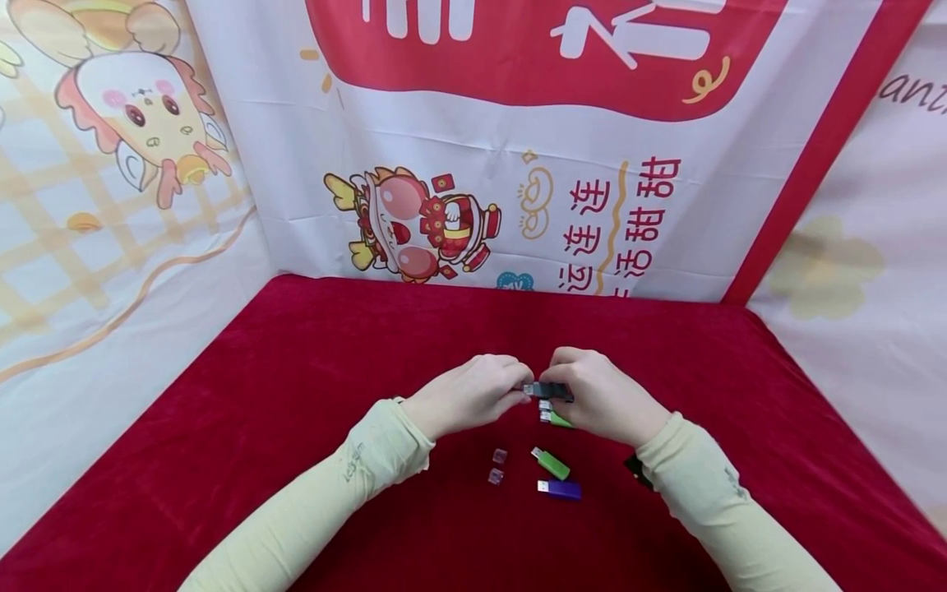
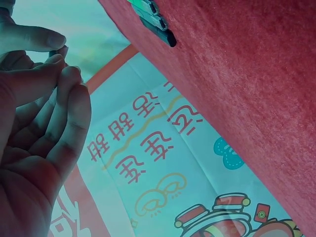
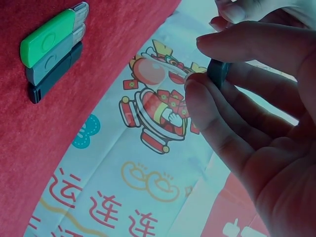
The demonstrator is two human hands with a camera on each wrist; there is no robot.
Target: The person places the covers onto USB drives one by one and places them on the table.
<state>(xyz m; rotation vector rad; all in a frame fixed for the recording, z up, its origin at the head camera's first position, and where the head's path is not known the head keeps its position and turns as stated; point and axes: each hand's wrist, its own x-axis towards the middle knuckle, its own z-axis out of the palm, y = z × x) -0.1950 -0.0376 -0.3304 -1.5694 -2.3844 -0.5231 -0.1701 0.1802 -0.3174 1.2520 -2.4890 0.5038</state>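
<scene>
Between both hands: dark USB stick [image 1: 552, 390], body pinched by right hand [image 1: 598, 396], pale end by left hand [image 1: 470, 395]. Judgement: keep both pinches aligned, force straight, no twisting; green stick [image 1: 558, 420] lies near right hand.

Saw a counter [image 1: 414, 538] draped in red cloth [image 1: 355, 345]. Around a lone green USB stick [image 1: 552, 464], found in the head view a purple stick [image 1: 564, 490] near five o'clock, two small clear pieces [image 1: 500, 456] toward nine, a partly hidden dark item [image 1: 636, 469] toward three. Toward twelve, found another green stick [image 3: 51, 38], a grey stick [image 3: 53, 59] and a black stick [image 3: 57, 72] side by side.
</scene>
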